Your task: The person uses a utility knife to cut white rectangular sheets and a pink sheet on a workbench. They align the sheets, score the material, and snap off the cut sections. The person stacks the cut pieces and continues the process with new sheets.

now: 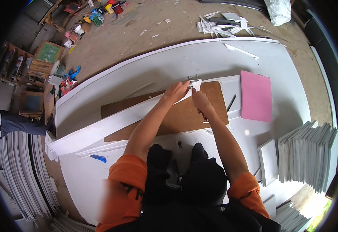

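A long white board strip [111, 129] runs slantwise from the left edge of the white sheet up to the centre, over a brown board [173, 120]. My left hand [176, 92] is closed on its far end, where a piece of the white board is folded or torn at the tip. Close beside it, my right hand [202, 102] is closed around a tool with a reddish-brown handle [204, 116]. The tool's working end meets the strip's tip but is too small to name. My hands nearly touch.
A big white sheet [76, 178] lies beneath everything. On it are a pink rectangular board [256, 96], a black pen-like stick [231, 103] and a blue utility knife [98, 158]. Panel stacks stand right [308, 154] and left [27, 174]. Another person's dark-trousered leg [22, 123] shows at left.
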A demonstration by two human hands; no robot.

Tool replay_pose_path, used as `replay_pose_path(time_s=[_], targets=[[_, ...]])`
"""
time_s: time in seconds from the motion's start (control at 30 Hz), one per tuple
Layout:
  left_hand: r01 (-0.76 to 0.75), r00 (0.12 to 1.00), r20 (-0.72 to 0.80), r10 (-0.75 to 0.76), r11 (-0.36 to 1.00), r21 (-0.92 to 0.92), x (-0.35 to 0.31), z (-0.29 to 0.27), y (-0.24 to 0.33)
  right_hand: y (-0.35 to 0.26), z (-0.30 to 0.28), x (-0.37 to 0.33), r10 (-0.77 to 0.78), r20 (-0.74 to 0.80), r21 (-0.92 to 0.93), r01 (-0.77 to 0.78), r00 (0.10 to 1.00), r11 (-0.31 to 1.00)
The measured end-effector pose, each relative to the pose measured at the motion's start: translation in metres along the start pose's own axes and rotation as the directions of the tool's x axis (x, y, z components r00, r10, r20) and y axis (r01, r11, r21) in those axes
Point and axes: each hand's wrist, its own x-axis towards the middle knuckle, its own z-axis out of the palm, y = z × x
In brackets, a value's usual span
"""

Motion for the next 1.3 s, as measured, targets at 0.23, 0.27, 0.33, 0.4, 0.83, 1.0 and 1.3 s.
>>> replay_pose_path(time_s=[0.23,0.27,0.33,0.4,0.83,1.0,1.3], targets=[[-0.04,0.967,-0.254,-0.02,0.972,-0.229,0.011,-0.001,0.002,0.029,0.034,0.021,-0.248,-0.282,-0.228,0.187,0.927,0.956],[-0.014,0.977,-0.208,-0.039,0.969,-0.247,0.013,-0.004,0.006,0.03,0.038,0.021,-0.246,-0.358,-0.248,0.162,0.901,0.955],[0.049,0.989,-0.121,-0.086,0.96,-0.276,0.014,-0.008,0.008,0.021,0.031,0.011,-0.237,-0.293,-0.257,0.163,0.926,0.953],[0.039,0.976,-0.194,-0.095,0.962,-0.27,0.015,-0.003,0.004,0.016,0.027,0.007,-0.251,-0.265,-0.291,0.171,0.931,0.941],[0.09,0.956,-0.239,-0.17,0.945,-0.315,0.023,0.004,-0.002,0.019,0.012,-0.029,-0.341,-0.187,-0.53,0.197,0.921,0.825],[-0.028,0.929,-0.36,-0.089,0.951,-0.308,0.024,0.007,-0.003,0.027,0.015,-0.019,-0.368,-0.203,-0.46,0.243,0.908,0.854],[-0.041,0.957,-0.286,-0.049,0.953,-0.301,0.022,0.005,-0.006,0.018,0.024,0.018,-0.344,-0.134,-0.555,0.217,0.929,0.803]])
